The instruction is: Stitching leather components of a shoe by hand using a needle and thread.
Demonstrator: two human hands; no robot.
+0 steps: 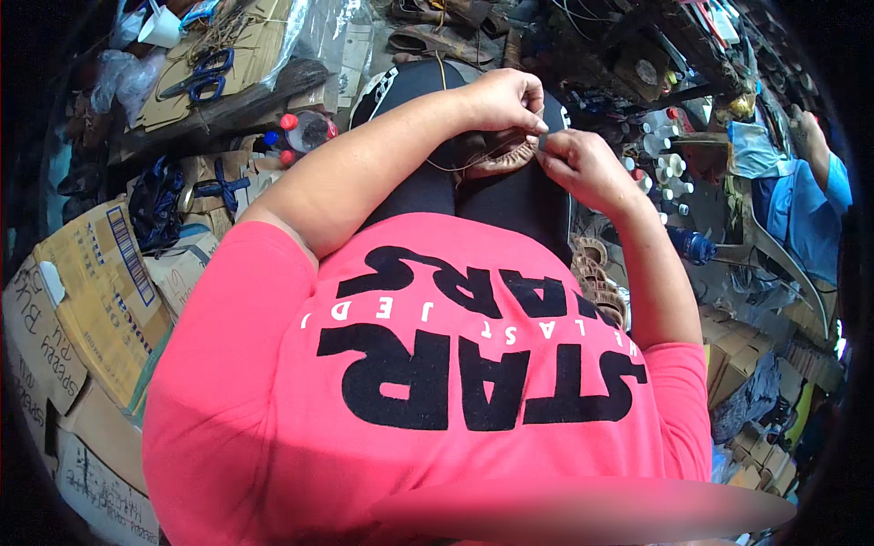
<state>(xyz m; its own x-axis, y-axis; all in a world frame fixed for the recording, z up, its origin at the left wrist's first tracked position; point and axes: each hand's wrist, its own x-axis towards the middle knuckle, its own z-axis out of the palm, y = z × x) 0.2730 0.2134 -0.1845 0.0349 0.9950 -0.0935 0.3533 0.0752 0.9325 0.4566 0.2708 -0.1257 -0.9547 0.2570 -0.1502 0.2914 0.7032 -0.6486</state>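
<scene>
As forearms (387, 150) converge, left hand (505, 100) pinched narrow; right hand (584, 166) pinched, at leather shoe (503, 165).

I'm getting bright light on the pink shirt (238, 364), shadow across its lower front, fisheye-bent edges falling to black, and a smeared patch (592, 511) blurring the lower right.

Across your chest, toward six o'clock, your pink shirt (437, 320) shows bold black lettering (430, 382), a thin white line of text between, all upside down! Over at nine, a yellowed carton (98, 305) carries print; beside it, brown cardboard (38, 338) bears dark handwriting; at eight, a pale box (105, 496) too.
</scene>
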